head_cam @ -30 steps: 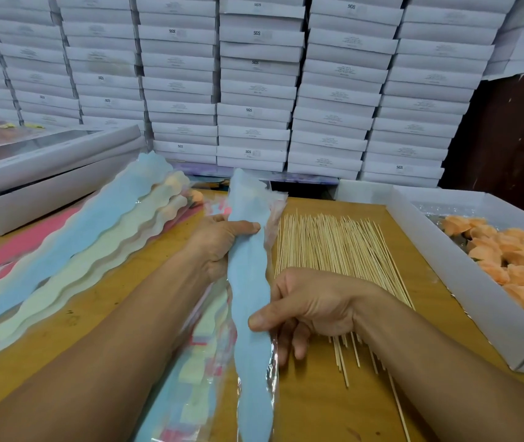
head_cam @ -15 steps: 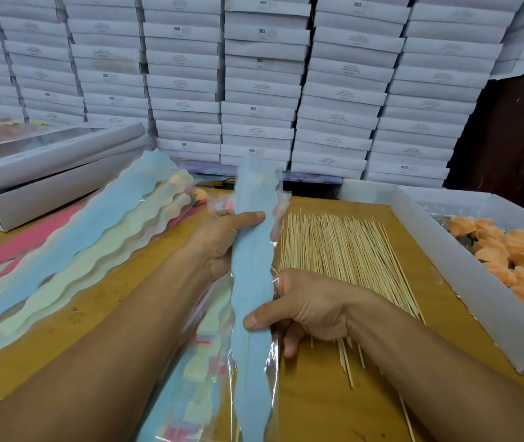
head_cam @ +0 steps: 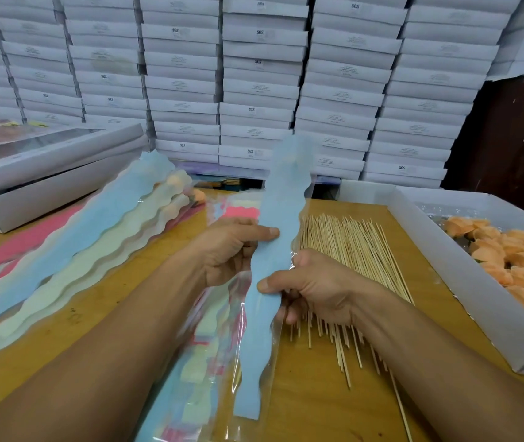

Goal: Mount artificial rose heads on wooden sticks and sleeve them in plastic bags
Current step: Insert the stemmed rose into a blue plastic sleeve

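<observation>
Where thumbs pinch — blue sleeve (head_cam: 278,237) between hands.

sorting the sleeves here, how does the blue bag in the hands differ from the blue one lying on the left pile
The held bag is lifted off the table, pinched by the left hand and right hand; the pile bag lies flat, untouched. The held bag runs nearly straight away from the camera; the pile bag slants to the left. Both are long, light blue and wavy-edged.
</observation>
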Motion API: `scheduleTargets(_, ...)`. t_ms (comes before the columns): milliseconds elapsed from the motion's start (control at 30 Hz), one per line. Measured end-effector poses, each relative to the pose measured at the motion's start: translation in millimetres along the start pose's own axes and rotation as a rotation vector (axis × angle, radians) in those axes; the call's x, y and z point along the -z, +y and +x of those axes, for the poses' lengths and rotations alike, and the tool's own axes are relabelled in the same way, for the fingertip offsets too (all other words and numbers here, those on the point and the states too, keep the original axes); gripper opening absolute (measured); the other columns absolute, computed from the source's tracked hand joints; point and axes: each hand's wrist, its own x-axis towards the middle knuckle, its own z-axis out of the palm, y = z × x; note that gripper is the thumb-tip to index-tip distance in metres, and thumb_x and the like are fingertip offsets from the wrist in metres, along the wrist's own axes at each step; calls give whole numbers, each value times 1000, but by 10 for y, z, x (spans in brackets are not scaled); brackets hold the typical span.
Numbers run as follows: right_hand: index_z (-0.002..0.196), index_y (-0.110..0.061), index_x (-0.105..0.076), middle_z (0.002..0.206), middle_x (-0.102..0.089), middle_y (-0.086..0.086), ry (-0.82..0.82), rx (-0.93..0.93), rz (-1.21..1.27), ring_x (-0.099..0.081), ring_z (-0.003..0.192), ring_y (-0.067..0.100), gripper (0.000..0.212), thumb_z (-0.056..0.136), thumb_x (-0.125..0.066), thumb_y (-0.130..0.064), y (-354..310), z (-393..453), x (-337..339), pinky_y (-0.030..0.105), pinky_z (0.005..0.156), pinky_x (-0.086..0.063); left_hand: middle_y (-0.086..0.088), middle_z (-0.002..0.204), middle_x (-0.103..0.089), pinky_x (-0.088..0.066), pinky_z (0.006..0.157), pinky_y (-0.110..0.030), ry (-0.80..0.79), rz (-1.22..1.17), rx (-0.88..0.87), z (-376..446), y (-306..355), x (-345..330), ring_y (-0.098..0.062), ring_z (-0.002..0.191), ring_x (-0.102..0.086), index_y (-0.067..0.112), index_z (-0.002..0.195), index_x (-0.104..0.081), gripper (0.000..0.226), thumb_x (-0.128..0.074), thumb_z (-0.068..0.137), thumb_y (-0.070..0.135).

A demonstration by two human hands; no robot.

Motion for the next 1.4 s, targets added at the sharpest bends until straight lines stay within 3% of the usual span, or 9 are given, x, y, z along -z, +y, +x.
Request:
scheduleTargets(133, 98, 5, -68, 77, -73, 15, 35, 1, 16, -63, 51, 16, 12, 91, -68, -5, -6, 4, 26, 20, 41, -49, -21, 111, -72, -62, 82, -38, -121, 53, 25, -58, 14, 0, -30, 92, -72, -3, 111, -70, 37, -73, 75, 4)
scheduleTargets(333, 97, 3, -72, 87, -75, 19, 9, 20, 62, -66, 56, 17, 15, 89, -72, -10, 19, 25, 29, 20, 44, -51, -21, 112, -72, -62, 76, -36, -136, 64, -4, -73, 90, 18, -31, 93, -73, -5, 118, -66, 43, -71, 75, -2)
scheduleTargets(567, 88, -13, -80, 91, -74, 13, -177, 28, 74, -69, 71, 21, 13, 81, -81, -23, 18, -14, 75, 24, 58, -58, -13, 88, -76, -61, 62, -28, 15, -31, -87, -73, 285, 121, -21, 72, -74, 1, 93, -72, 19, -70, 75, -2)
scheduleTargets(700, 93, -13, -78, 93, -76, 9, -285, 46, 25, -72, 79, 18, 10, 83, -75, -9, 31, -24, 123, 25, 63, -58, -12, 94, -75, -59, 61, -26, 125, -91, -103, -63, 351, 144, -20, 73, -74, -1, 109, -68, 20, -63, 89, -4)
scheduleTargets(767, 91, -19, -80, 88, -77, 3, -340, 66, 2, -73, 77, 13, 17, 84, -73, -5, 37, -36, 141, 22, 64, -56, -13, 99, -73, -60, 60, -26, 176, -136, -121, -50, 364, 124, -19, 72, -73, -1, 116, -65, 25, -63, 91, -3)
scheduleTargets(1000, 141, -3, -49, 111, -69, 18, -605, 19, -28, -71, 90, 26, 71, 75, -77, -4, 60, -41, 198, 32, 76, -60, -7, 84, -71, -47, 43, -17, 409, -298, -139, 48, 409, 174, -16, 68, -65, 8, 102, -64, 16, -69, 89, 1)
scheduleTargets(1133, 145, -6, -47, 118, -65, 21, -693, -4, -25, -70, 93, 27, 91, 67, -91, -21, 52, -46, 208, 33, 80, -60, -12, 88, -74, -62, 61, -29, 358, -349, -71, 87, 479, 226, -19, 68, -71, 1, 101, -66, 11, -67, 91, 1)
scheduleTargets(1267, 146, -3, -46, 114, -67, 19, -625, -46, -131, -71, 87, 25, 80, 75, -82, -1, 39, -46, 194, 32, 77, -60, -14, 71, -73, -61, 73, -31, 333, -346, -1, 89, 593, 291, -20, 50, -69, -1, 90, -66, 3, -65, 92, 0)
scheduleTargets(1400, 142, -4, -52, 106, -71, 15, -482, -41, -200, -71, 79, 22, 61, 84, -70, -1, 53, -36, 175, 31, 70, -60, -8, 60, -66, -55, 44, -28, 399, -316, 66, 117, 748, 391, -17, 36, -54, 2, 84, -63, 9, -68, 91, 2)
